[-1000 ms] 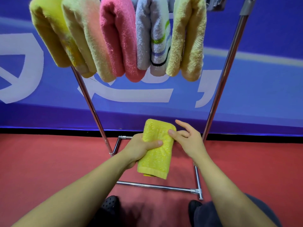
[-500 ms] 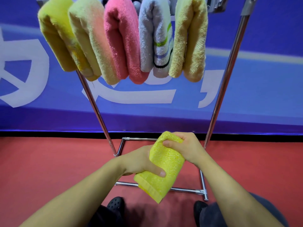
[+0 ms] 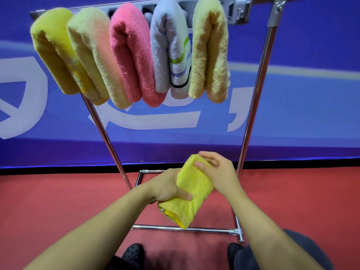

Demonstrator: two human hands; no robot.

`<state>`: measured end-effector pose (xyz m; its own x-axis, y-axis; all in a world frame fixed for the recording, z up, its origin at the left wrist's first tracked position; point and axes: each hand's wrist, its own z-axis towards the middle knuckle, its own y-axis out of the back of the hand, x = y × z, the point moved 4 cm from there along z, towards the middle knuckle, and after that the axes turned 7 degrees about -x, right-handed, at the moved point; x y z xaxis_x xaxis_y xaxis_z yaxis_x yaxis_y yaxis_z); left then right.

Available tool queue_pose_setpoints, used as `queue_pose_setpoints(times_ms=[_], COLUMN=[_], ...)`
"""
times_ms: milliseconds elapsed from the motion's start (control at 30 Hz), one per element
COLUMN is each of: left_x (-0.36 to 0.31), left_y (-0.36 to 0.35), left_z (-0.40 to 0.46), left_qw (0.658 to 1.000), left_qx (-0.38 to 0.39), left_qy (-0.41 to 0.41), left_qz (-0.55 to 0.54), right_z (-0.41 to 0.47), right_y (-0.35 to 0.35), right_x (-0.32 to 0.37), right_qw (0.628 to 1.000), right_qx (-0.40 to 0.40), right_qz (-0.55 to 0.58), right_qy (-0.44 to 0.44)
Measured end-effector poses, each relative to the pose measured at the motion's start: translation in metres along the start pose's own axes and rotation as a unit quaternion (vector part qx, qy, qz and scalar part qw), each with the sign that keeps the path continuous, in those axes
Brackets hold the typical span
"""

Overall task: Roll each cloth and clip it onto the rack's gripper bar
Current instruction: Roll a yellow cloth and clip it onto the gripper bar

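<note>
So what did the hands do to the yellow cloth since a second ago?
The yellow cloth was upright and is now tilted, its hemmed end pointing down toward the person. The right hand, which only touched its top edge with spread fingers, now grips the top. The left hand kept its grip and slid lower. The five rolled cloths still hang on the gripper bar.
</note>
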<state>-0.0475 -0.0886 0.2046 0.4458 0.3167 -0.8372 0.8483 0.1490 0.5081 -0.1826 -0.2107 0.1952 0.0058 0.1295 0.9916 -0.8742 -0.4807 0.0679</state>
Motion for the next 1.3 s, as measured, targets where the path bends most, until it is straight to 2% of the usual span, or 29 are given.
queue_pose_setpoints(times_ms=[133,167,233,333,467,667,767,967,1167,1300], left_x=[0.014,0.013,0.007,-0.019,-0.056,-0.071,-0.087,-0.127,-0.187,-0.232], left_y=[0.004,0.002,-0.003,-0.02,-0.035,-0.027,-0.028,-0.028,-0.019,-0.007], left_z=[0.01,0.011,0.014,0.016,0.011,0.008,0.005,0.008,-0.009,-0.021], left_qw=[0.989,0.982,0.973,0.979,0.988,0.978,0.975,0.95,0.895,0.861], left_qx=[-0.134,-0.169,-0.216,-0.197,-0.11,-0.084,-0.141,-0.254,-0.373,-0.442], left_qy=[0.053,0.067,0.064,0.013,-0.068,-0.053,-0.073,-0.168,-0.241,-0.246], left_qz=[-0.026,-0.043,-0.053,-0.048,-0.087,-0.182,-0.156,-0.07,-0.03,-0.051], right_z=[-0.007,-0.009,-0.014,-0.022,-0.018,-0.015,-0.016,-0.017,-0.017,-0.019], right_y=[0.013,0.012,0.002,-0.014,-0.012,-0.003,0.002,0.03,0.057,0.076], right_x=[-0.001,-0.003,-0.009,-0.012,-0.006,0.008,0.024,0.068,0.136,0.191], right_qw=[0.979,0.982,0.993,0.992,0.992,0.997,0.998,0.997,0.986,0.963], right_qx=[-0.151,-0.143,-0.076,0.007,-0.002,-0.026,-0.025,-0.076,-0.13,-0.186], right_qz=[-0.131,-0.118,-0.061,0.038,0.103,0.064,0.05,-0.004,-0.015,-0.056], right_qy=[0.048,0.017,-0.069,-0.123,-0.075,-0.038,-0.029,0.016,0.105,0.185])
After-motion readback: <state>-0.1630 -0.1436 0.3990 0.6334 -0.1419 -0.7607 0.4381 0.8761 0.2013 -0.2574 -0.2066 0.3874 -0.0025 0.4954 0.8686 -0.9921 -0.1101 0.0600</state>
